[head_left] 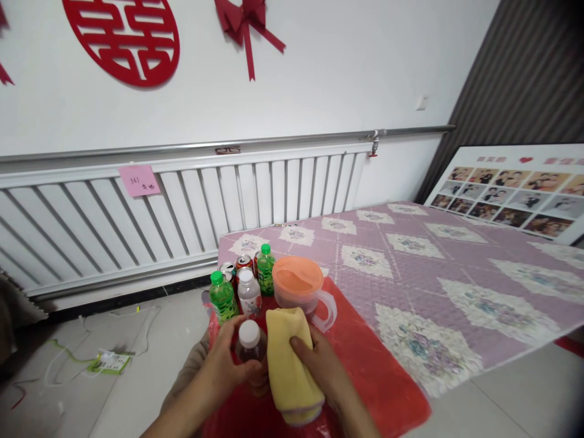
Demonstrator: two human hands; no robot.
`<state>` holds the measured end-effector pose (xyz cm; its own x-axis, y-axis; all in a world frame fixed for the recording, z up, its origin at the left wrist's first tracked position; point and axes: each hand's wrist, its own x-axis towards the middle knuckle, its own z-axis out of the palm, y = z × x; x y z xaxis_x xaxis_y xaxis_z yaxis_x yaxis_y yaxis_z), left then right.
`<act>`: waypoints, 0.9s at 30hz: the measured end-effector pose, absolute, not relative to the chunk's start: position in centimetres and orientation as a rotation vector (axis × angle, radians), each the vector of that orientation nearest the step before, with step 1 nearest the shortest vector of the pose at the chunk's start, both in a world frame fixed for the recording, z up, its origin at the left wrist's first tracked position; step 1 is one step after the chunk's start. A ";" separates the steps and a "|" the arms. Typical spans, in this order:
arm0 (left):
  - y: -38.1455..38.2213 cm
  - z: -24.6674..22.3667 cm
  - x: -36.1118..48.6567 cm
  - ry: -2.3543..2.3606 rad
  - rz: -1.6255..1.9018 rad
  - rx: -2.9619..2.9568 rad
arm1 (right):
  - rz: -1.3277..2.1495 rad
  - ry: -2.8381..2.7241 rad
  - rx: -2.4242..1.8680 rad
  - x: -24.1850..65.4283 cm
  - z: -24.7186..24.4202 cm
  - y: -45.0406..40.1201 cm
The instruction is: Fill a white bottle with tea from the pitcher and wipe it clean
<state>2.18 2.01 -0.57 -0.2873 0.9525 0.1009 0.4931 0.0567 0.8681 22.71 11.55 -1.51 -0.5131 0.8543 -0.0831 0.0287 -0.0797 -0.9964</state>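
Observation:
My left hand [232,359] is wrapped round a clear bottle with a white cap [249,334]; its lower part is hidden by my fingers. Folded in my right hand [319,362] is a yellow cloth [289,371], held right beside the bottle; I cannot tell whether the two touch. Just beyond my hands stand two green-labelled bottles with green caps [223,297], another white-capped bottle [249,295] and several drink cans [244,262]. A clear plastic pitcher with an orange lid [298,277] stands behind the cloth, its handle to the right.
Red plastic sheeting [374,371] lies under the bottles, beside a purple flowered bedspread [374,255]. A white radiator [246,194] lines the wall behind. On the floor at left are a power strip [109,362] and loose cables. A photo board [511,188] leans at right.

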 end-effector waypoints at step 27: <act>1.5 0.5 1.2 1.615 1.050 1.461 | 0.639 -1.624 -0.707 21.2 -2.5 10.0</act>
<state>1.20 1.55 0.50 -0.1105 0.9937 0.0162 0.4183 0.0317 0.9077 21.16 10.03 -2.50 -0.1226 0.7460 0.6546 0.1001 0.6655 -0.7396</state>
